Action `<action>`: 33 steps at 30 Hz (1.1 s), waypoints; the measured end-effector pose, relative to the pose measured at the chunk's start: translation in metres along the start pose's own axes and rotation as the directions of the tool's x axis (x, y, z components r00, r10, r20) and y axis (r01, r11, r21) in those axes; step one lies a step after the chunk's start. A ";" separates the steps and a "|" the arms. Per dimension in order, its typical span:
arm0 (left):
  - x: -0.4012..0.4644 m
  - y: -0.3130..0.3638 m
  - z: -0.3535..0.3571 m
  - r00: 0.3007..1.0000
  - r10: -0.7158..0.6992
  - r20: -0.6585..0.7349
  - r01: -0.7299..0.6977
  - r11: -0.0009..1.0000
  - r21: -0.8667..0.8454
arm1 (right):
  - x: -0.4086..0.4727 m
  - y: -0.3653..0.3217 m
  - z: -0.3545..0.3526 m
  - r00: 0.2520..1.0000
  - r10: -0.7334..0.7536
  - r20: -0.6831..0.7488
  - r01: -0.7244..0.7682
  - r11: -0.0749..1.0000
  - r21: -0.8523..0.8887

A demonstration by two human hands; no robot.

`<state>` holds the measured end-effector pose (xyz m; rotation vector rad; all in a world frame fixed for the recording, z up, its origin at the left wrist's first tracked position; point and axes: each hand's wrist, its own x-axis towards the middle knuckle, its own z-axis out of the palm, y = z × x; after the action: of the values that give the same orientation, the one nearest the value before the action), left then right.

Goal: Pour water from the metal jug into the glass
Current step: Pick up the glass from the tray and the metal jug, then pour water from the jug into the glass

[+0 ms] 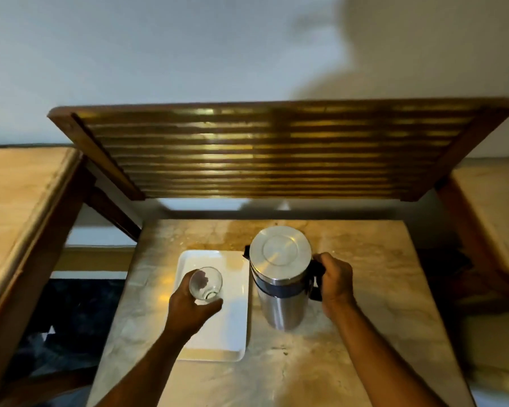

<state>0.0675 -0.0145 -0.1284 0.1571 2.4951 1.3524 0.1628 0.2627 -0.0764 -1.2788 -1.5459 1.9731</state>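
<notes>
While the left hand (193, 308) wraps its fingers around a clear glass (205, 284), the right hand (335, 282) is closed on the black handle (316, 279) of a metal jug (281, 277). No liquid can be made out in the glass; it tilts a little, its mouth toward the camera, over a white rectangular tray (232, 327). Whether its base touches the tray cannot be told. Nothing else lies on the tray, whose near edge reaches back beside the left forearm. Between the two hands stands the jug, upright on the marbled counter (350, 342), just beside the tray's right edge and right of the glass. A flat steel lid (280, 249) closes its top, so its contents are hidden; a dark band rings the body below the lid, and a small black spout (246, 251) points left, toward the tray. Beyond both hands, a slatted wooden panel (276, 154) leans against a pale wall (159, 48).
</notes>
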 end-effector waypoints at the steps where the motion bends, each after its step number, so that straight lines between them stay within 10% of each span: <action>1: 0.001 0.016 -0.012 0.999 0.035 0.004 -0.035 0.999 0.011 | -0.007 -0.011 0.005 1.000 -0.010 -0.006 0.010 1.000 -0.015; 12: -0.022 0.248 -0.133 0.923 0.385 -0.006 -0.384 0.918 -0.100 | -0.100 -0.270 0.035 0.932 -0.349 0.099 0.353 0.935 -0.021; 22: -0.060 0.402 -0.219 0.811 0.584 -0.031 -0.581 0.799 -0.158 | -0.234 -0.513 0.041 0.664 -0.661 0.350 0.743 0.526 -0.414; 33: -0.087 0.454 -0.241 0.735 0.677 -0.049 -0.671 0.714 -0.201 | -0.316 -0.599 0.053 0.534 -0.684 0.497 0.769 0.150 -0.621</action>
<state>0.0553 0.0228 0.3914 1.1352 2.3255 1.8349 0.1368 0.2211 0.6013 -0.3227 -2.5796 0.6259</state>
